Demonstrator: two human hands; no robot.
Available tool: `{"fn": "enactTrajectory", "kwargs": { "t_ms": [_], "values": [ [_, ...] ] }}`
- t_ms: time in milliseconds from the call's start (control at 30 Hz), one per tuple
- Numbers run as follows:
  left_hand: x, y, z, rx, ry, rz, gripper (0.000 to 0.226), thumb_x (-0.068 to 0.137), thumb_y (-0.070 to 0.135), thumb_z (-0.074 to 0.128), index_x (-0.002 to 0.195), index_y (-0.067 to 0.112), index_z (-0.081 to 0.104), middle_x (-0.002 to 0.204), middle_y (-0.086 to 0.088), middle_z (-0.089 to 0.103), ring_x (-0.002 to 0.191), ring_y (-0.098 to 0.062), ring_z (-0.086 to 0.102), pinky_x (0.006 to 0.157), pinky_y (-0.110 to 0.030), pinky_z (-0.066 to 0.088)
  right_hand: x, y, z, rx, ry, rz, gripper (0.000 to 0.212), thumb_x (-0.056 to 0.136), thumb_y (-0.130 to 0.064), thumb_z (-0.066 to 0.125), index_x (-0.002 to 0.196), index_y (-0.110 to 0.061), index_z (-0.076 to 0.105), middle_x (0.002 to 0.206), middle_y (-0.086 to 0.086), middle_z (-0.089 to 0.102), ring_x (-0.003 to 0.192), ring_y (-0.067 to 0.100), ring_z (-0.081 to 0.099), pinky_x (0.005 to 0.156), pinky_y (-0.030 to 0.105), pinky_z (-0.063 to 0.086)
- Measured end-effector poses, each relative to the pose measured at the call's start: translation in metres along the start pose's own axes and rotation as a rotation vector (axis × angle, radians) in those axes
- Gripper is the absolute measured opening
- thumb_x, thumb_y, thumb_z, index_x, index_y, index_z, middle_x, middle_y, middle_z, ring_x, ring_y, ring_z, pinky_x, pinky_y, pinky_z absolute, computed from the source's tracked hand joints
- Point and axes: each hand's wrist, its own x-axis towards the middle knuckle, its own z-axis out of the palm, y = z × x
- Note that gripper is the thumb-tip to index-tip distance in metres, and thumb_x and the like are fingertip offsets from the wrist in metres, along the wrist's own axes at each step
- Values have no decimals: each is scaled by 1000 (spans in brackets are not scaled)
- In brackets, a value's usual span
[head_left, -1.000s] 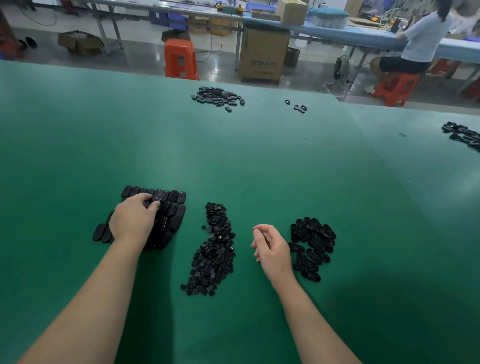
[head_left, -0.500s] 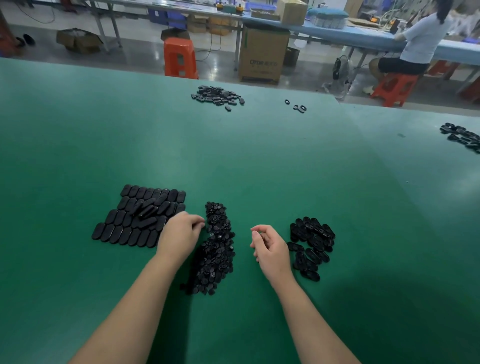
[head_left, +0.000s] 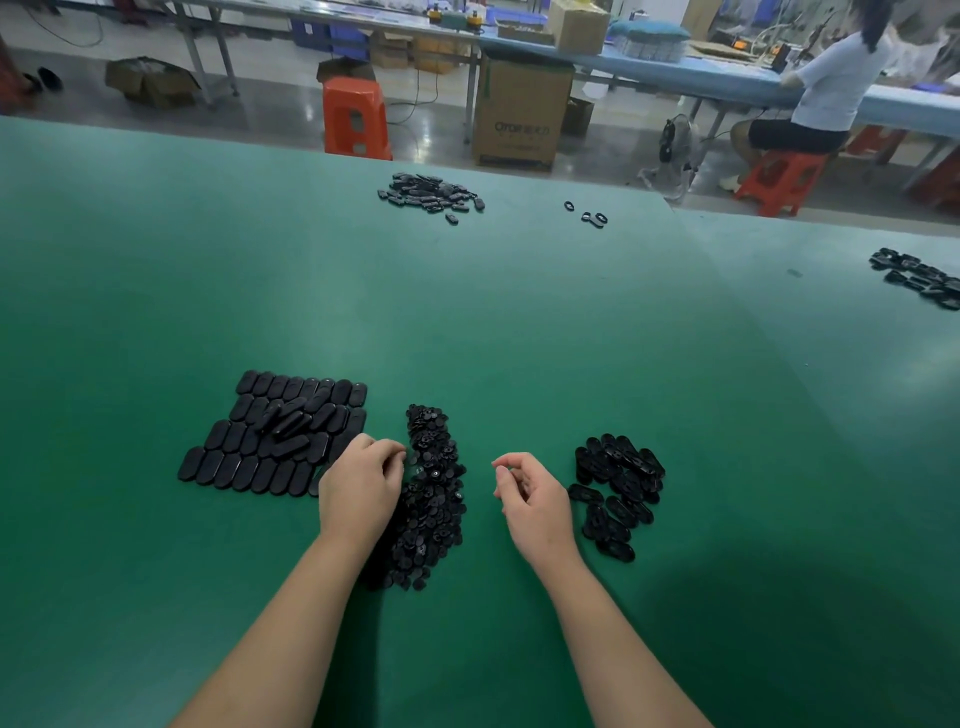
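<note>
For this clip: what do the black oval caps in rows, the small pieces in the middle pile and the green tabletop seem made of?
Oval caps: likely moulded plastic, smooth, faint sheen along their edges. Middle pile: probably black plastic too, glints on some; too small to be sure. Green tabletop: matte, perhaps a rubber or vinyl mat; only diffuse glare.

orange stool (head_left: 356, 117), cardboard box (head_left: 522, 111), seated person (head_left: 826, 88)

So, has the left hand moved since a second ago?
Yes. The left hand moved right and nearer the person, off the grid of oval pieces to the left edge of the middle pile.
</note>
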Motion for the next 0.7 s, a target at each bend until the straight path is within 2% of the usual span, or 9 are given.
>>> {"fn": "enactTrajectory", "kwargs": {
  "t_ms": [167, 267, 367, 467, 567, 700],
  "values": [
    [0, 0, 2, -26, 30, 1, 14, 98, 22, 56, 92, 18, 68, 85, 9, 54, 60, -3, 51, 49, -24, 33, 1, -4, -3, -70, -82, -10, 16, 101, -30, 59, 87, -34, 66, 66, -10, 60, 56, 1, 45, 54, 18, 40],
    [0, 0, 1, -44, 35, -12, 14, 98, 24, 51, 87, 21, 59, 83, 9, 51, 60, -2, 50, 50, -25, 33, 6, -9, -15, -127, -166, 45, 15, 100, -34, 59, 89, -32, 68, 74, -8, 66, 59, -1, 49, 58, 18, 44],
    [0, 2, 0, -64, 50, -18, 17, 99, 27, 49, 83, 23, 51, 80, 10, 48, 59, -3, 49, 49, -24, 31, 15, -15, -40, -231, -144, 110, 11, 99, -31, 61, 91, -32, 69, 83, -10, 70, 62, -3, 56, 56, 12, 43],
    [0, 2, 1, -62, 49, -16, 18, 100, 29, 48, 83, 23, 51, 80, 10, 48, 58, -4, 49, 48, -25, 32, 21, -21, -71, -516, -81, 124, 12, 98, -26, 59, 96, -31, 70, 84, -18, 67, 64, 3, 59, 57, 18, 44],
    [0, 1, 2, -77, 52, -19, 19, 100, 29, 48, 83, 24, 51, 79, 12, 47, 57, -4, 49, 48, -25, 32, 21, -24, -90, -829, -16, 128, 18, 98, -29, 52, 102, -33, 68, 91, -18, 71, 73, 7, 62, 61, 25, 43],
    [0, 0, 2, -87, 60, -15, 19, 101, 29, 48, 82, 24, 50, 79, 13, 47, 58, -4, 49, 49, -25, 33, 16, -23, -93, -997, -21, 111, 22, 99, -30, 46, 106, -32, 66, 89, -15, 71, 76, 8, 63, 56, 24, 40]
  ]
}}
